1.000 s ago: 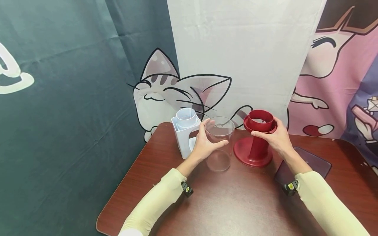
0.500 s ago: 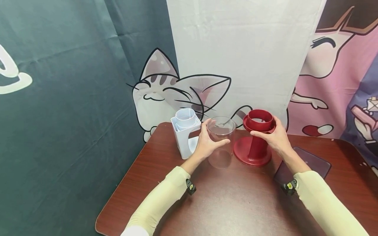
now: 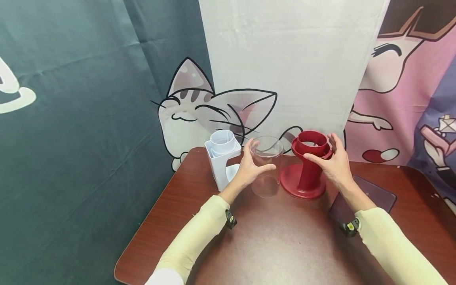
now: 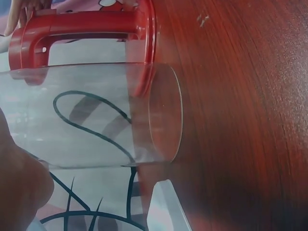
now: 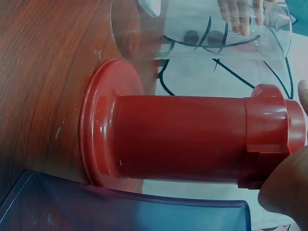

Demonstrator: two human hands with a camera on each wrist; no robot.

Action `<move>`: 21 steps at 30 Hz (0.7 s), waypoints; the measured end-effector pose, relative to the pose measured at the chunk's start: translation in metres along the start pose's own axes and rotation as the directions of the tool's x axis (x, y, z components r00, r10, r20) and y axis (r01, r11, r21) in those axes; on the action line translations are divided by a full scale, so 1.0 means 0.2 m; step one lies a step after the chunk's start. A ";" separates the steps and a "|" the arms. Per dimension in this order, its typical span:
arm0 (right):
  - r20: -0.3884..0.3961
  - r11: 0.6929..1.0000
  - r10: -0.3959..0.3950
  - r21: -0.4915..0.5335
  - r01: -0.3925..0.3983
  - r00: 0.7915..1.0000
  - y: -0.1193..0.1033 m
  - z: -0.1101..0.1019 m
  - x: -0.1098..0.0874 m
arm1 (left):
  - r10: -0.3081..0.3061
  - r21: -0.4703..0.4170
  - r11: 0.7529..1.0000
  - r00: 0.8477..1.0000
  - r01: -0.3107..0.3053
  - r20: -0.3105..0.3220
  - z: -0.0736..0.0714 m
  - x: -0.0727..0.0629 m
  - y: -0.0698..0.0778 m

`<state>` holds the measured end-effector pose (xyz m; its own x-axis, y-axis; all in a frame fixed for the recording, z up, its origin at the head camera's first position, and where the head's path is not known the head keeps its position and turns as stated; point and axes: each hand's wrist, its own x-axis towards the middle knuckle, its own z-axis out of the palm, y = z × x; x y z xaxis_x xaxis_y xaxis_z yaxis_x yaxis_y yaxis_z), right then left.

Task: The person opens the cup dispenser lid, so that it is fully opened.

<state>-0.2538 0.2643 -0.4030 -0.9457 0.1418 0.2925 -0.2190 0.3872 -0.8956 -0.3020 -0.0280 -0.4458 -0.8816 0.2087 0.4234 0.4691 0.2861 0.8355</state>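
Observation:
My left hand (image 3: 250,168) grips a clear plastic cylinder (image 3: 267,178) near its upper part, thumb in front and fingers behind. The cylinder is upright, and its lower rim looks raised off the table. To its right stands a red plastic stand (image 3: 310,174) with a round base and a ring-shaped top. My right hand (image 3: 333,160) is at that top, its thumb by the front of the ring and its fingers spread behind. In the right wrist view, the red stand (image 5: 183,137) has its base on the table and a fingertip shows apart from its top.
A white plastic holder (image 3: 221,164) with a round top stands left of the cylinder. A purple translucent piece (image 3: 374,194) lies on the wooden table (image 3: 278,245) under my right forearm. A printed cloth backdrop (image 3: 295,59) hangs behind the table.
The clear cylinder has risen slightly in my left hand and shifted a little right. The fingers of my right hand have spread away from the red stand's ring, while the stand stays in place.

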 end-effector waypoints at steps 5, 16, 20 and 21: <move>-0.036 0.999 -0.042 0.013 0.043 0.998 -0.01 0.00 -0.02 | -0.061 0.023 0.998 0.996 0.060 0.064 -0.04 -0.02 0.00; -0.042 0.991 -0.133 0.020 0.134 0.990 -0.04 -0.01 -0.15 | -0.015 -0.053 0.998 0.992 0.022 0.129 -0.17 -0.15 -0.01; -0.036 0.989 -0.146 -0.003 0.146 0.989 -0.05 -0.02 -0.22 | 0.009 -0.079 0.997 0.990 0.003 0.143 -0.22 -0.21 0.01; -0.033 0.989 -0.149 -0.006 0.149 0.988 -0.05 -0.02 -0.24 | 0.009 -0.083 0.997 0.988 0.004 0.151 -0.23 -0.22 0.01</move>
<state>-0.2055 0.2577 -0.4075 -0.8939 0.1127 0.4338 -0.3561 0.4094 -0.8400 -0.2641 -0.0806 -0.4462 -0.8592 0.3504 0.3729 0.4595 0.2079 0.8635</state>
